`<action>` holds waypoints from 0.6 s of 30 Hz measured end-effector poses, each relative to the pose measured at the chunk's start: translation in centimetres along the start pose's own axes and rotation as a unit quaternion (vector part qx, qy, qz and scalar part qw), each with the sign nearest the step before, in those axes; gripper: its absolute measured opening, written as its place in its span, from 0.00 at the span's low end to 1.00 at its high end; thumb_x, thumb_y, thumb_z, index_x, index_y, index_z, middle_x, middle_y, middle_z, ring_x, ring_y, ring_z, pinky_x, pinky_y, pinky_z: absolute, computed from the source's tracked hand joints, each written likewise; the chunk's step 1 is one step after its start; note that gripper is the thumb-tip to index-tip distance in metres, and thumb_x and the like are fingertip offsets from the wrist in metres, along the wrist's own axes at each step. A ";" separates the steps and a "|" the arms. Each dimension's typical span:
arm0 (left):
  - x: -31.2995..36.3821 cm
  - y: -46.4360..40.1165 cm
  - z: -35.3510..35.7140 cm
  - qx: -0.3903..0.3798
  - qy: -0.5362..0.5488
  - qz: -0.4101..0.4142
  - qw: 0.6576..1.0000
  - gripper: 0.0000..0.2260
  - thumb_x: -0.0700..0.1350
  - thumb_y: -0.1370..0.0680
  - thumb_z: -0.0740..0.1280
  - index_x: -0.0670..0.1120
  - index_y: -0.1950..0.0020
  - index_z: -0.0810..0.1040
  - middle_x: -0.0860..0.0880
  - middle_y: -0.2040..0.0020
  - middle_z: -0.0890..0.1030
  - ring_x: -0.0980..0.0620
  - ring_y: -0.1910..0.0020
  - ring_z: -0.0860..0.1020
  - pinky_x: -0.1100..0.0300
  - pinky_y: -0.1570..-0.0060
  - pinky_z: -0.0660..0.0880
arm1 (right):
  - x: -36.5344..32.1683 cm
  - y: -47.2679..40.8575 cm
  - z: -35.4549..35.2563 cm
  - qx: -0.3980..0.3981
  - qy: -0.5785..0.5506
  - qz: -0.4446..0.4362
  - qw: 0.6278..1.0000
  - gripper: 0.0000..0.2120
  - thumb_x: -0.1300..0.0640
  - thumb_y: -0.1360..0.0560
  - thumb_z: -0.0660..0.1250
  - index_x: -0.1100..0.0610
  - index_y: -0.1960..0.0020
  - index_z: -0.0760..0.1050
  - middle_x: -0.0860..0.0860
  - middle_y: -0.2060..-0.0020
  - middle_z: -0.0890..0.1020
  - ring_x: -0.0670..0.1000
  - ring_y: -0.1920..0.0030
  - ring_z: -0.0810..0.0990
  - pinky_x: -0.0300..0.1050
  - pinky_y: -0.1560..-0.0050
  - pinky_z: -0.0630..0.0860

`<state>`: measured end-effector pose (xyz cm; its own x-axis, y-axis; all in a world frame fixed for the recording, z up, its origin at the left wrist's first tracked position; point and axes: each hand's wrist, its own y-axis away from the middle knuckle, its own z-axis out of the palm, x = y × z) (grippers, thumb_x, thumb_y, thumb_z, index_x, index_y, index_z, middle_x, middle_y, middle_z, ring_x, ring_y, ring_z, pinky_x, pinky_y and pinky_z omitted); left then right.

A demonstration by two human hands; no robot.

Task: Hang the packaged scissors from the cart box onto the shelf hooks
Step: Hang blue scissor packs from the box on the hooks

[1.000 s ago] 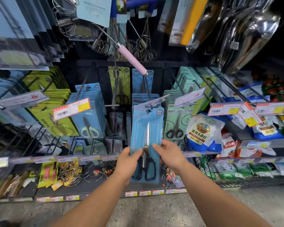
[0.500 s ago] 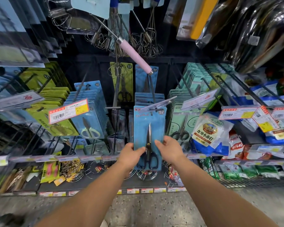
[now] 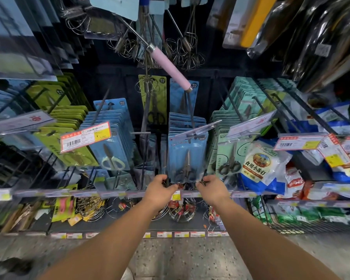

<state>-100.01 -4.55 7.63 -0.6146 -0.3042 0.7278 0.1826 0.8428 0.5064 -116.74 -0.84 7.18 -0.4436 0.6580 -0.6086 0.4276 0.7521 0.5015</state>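
Shelves of hanging kitchen goods fill the head view, with rows of carded scissors on black hooks (image 3: 191,110) and a speckled floor (image 3: 182,257) below. Straight ahead, my blue scissors pack (image 3: 187,158) hangs upright at the front of the middle row, its top just under a clear tag holder (image 3: 196,130) at the hook's tip. My left grip (image 3: 160,186) has fingers curled at the pack's lower left corner, and my right grip (image 3: 212,185) has fingers curled at its lower right corner; both seem to pinch the bottom edge, though blur hides the exact contact. To the left hangs another blue stack with white-handled scissors (image 3: 112,163) behind an orange price tag (image 3: 85,139), and green packs (image 3: 69,122) beyond that. To the right hang pale green packs (image 3: 229,156), then a white and blue bag (image 3: 261,164). Above, a pink-handled whisk (image 3: 171,68) slants down toward the middle row. Wire baskets (image 3: 180,213) sit on the lower shelf beneath my wrists.
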 end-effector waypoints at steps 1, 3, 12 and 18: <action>-0.1 0.1 0.0 0.001 -0.016 -0.002 1.000 0.26 0.48 0.19 0.66 0.46 0.24 0.64 0.45 0.31 0.74 0.64 0.65 0.68 0.76 0.72 0.65 | 0.0 0.1 0.2 -0.008 0.002 -0.006 1.000 0.21 0.52 0.21 0.65 0.57 0.30 0.70 0.53 0.52 0.80 0.47 0.65 0.77 0.39 0.67 0.71; -0.4 0.5 -0.3 0.014 -0.055 0.008 0.998 0.26 0.50 0.20 0.67 0.47 0.24 0.64 0.45 0.30 0.72 0.55 0.55 0.76 0.70 0.57 0.71 | -0.3 0.7 0.3 -0.030 0.007 -0.020 0.999 0.19 0.52 0.21 0.65 0.56 0.31 0.72 0.52 0.51 0.80 0.46 0.64 0.78 0.39 0.66 0.73; -3.0 3.5 -4.2 0.091 -0.298 0.012 0.950 0.27 0.59 0.23 0.64 0.51 0.26 0.65 0.46 0.27 0.68 0.44 0.28 0.66 0.49 0.30 0.65 | -3.9 2.9 4.6 -0.107 0.180 -0.163 0.964 0.24 0.47 0.21 0.64 0.50 0.27 0.68 0.52 0.33 0.76 0.55 0.40 0.79 0.45 0.41 0.75; -7.4 6.7 -9.1 0.131 -0.326 -0.038 0.935 0.26 0.60 0.24 0.64 0.51 0.28 0.67 0.46 0.30 0.70 0.43 0.29 0.66 0.46 0.30 0.62 | -8.0 6.1 10.7 -0.135 0.298 -0.269 0.906 0.20 0.45 0.23 0.63 0.47 0.32 0.71 0.54 0.36 0.75 0.57 0.36 0.74 0.47 0.40 0.72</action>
<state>-87.28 -0.71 9.84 -0.9712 -0.1035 0.2144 -0.0222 0.9360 0.3512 -102.17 -1.96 8.56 -0.9115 0.0373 -0.4096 -0.1488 0.8986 0.4128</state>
